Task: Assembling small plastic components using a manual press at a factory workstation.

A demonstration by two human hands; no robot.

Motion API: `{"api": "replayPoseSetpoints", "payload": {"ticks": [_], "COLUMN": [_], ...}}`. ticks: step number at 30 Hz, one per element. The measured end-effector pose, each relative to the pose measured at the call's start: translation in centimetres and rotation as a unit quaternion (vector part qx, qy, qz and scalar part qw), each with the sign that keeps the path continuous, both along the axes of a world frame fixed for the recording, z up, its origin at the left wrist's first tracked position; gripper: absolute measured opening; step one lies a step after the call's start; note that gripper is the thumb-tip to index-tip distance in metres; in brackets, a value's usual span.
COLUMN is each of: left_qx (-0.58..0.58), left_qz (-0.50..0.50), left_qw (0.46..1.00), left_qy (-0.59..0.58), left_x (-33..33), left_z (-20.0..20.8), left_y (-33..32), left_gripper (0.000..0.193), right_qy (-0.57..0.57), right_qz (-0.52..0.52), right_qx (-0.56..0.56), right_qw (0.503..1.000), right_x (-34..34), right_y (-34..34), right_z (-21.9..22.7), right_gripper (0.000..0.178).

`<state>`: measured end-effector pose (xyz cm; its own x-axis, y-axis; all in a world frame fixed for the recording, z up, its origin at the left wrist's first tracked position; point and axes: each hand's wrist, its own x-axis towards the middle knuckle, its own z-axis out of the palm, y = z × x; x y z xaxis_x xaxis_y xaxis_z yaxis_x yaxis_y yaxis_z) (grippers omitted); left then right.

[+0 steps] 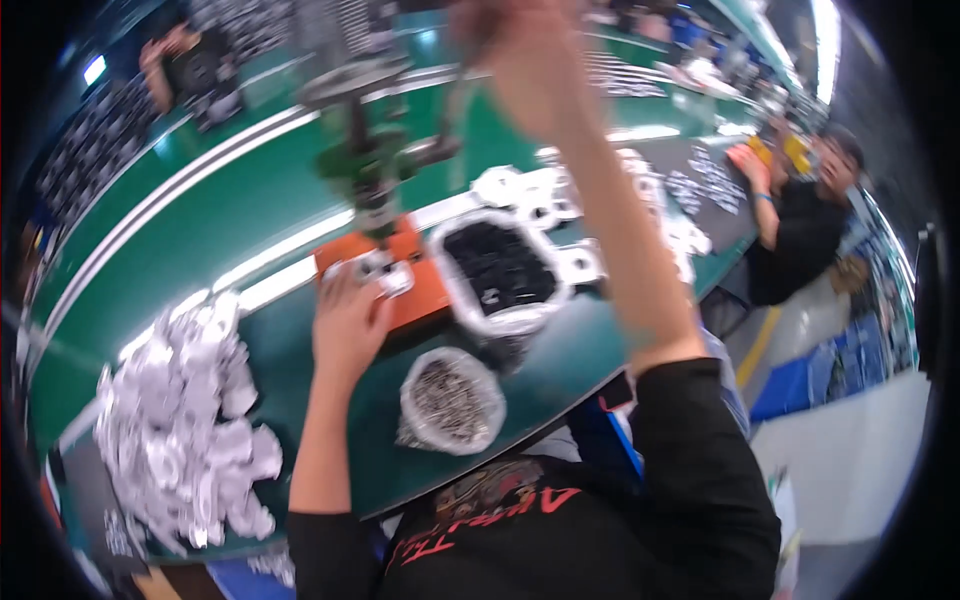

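My left hand (345, 318) rests on the orange base (425, 290) of a green hand press (365, 160), its fingers on a small white part (375, 268) under the ram. My right hand (520, 55) is raised high at the top of the view, closed around the press lever (460, 100); it is blurred. A white tub of small black parts (498, 268) stands right of the base. A round bag of small metal pieces (450, 400) lies near the bench edge in front of me.
A heap of white plastic parts (190, 420) lies on the green bench (250, 220) at my left. More white parts (560, 200) lie behind the tub. One person sits at the right (810, 220), another at the far left (190, 65).
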<state>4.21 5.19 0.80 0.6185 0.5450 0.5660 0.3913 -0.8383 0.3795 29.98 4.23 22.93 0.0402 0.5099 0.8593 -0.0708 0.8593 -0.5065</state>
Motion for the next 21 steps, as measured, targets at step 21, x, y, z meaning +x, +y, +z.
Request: {"api": "replayPoseSetpoints", "payload": {"ticks": [21], "left_qx": [-0.094], "left_qz": [0.065], "left_qw": [0.993], "left_qy": [0.033], "left_x": [-0.7], "left_z": [-1.1], "left_y": [0.2], "left_gripper": [0.056], "right_qy": [-0.076], "right_qz": [-0.484], "right_qx": [-0.258], "right_qw": [0.832], "right_x": [-4.6], "right_y": [6.1], "right_z": [-6.7], "right_gripper": [0.034]}}
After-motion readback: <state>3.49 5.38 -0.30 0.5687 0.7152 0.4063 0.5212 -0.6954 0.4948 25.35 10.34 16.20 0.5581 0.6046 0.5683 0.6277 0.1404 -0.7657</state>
